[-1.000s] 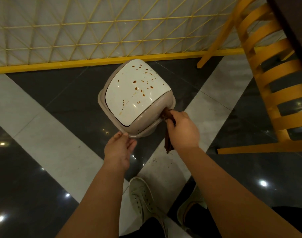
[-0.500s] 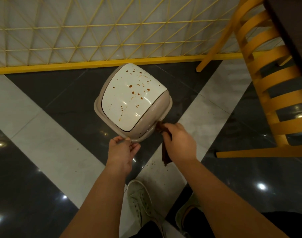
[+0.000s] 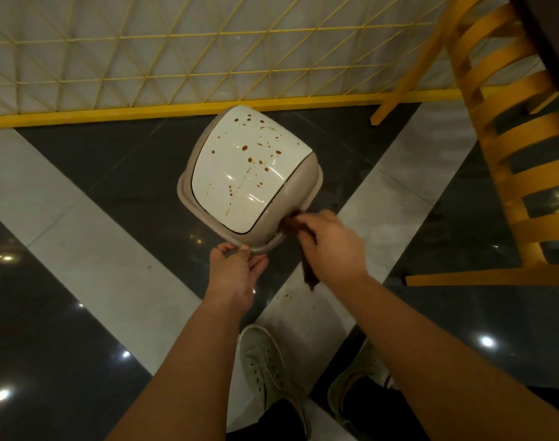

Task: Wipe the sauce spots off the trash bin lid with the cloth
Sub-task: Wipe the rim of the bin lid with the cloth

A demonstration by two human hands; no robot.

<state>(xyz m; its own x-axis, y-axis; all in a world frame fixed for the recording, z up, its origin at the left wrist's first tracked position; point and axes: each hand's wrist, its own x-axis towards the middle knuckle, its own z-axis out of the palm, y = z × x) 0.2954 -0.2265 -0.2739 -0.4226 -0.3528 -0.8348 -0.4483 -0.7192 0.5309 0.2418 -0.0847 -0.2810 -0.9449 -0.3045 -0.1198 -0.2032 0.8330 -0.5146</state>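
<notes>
Left hand point(image 3: 232, 275) gripping the near rim of the sauce-spotted trash bin lid point(image 3: 249, 173), right hand point(image 3: 332, 246) clutching a brown cloth point(image 3: 308, 275) against its side, over tiled floor point(image 3: 81, 249)

Illumination is dim and warm, with a yellowish cast overall. Small bright reflections of lamps sit on the glossy dark floor point(image 3: 81, 329) at the lower left and lower right, and short white glare streaks mark the trash bin lid point(image 3: 246, 173). Wide-angle distortion bends the yellow lattice fence point(image 3: 176, 52) and the chair point(image 3: 510, 138) toward the edges. Focus is soft throughout; the forearms at the bottom edge are dark and lack detail.
</notes>
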